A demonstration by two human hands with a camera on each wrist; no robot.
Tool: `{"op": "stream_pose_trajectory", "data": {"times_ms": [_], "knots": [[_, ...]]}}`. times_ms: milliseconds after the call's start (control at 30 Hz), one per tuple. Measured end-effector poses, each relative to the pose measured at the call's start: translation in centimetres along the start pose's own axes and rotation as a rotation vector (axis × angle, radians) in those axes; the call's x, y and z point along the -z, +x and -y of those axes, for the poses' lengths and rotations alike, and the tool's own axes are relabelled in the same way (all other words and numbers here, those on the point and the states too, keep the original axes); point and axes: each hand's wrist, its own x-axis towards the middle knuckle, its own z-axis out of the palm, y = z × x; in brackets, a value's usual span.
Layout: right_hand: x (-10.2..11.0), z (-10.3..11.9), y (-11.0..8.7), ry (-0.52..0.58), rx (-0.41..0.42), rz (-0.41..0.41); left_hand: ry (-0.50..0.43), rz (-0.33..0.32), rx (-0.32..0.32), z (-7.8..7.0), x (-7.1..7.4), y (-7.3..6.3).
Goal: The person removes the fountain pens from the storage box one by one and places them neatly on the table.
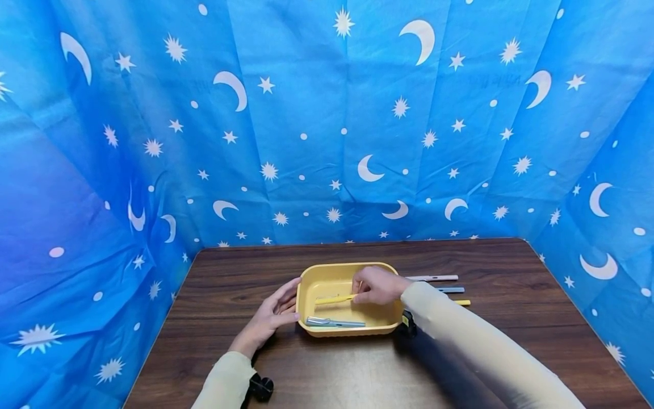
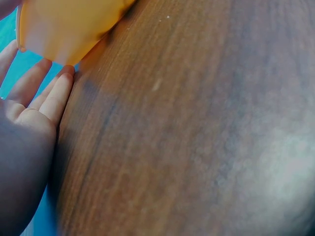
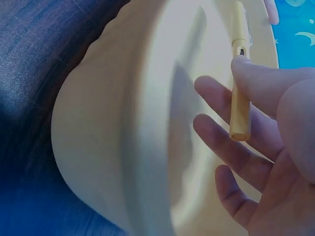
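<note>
A yellow plastic tub stands on the wooden table. Over its inside, my right hand pinches a yellow pen between thumb and fingers. The right wrist view shows the thumb pressed on the pen's barrel, its clip end pointing away from the palm. A blue-grey pen lies along the tub's near inner side, partly covering a pale green one. My left hand rests against the tub's left end; the left wrist view shows fairly straight fingers touching the outer wall.
Right of the tub, partly behind the right forearm, lie a whitish pen, a blue-grey pen and a yellow pen. The table ends at a blue curtain with moons and stars behind and at both sides.
</note>
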Motion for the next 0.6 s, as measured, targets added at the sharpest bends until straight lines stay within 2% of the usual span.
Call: {"op": "stream_pose_trajectory", "data": {"times_ms": [300, 600], "knots": [[0.5, 0.2, -1.2, 0.080, 0.102, -0.145, 0.004, 0.000, 0.000, -0.1, 0.1, 0.0], [0.4, -0.1, -2.3, 0.178, 0.094, -0.266, -0.002, 0.003, -0.013, 0.1, 0.0, 0.0]]}}
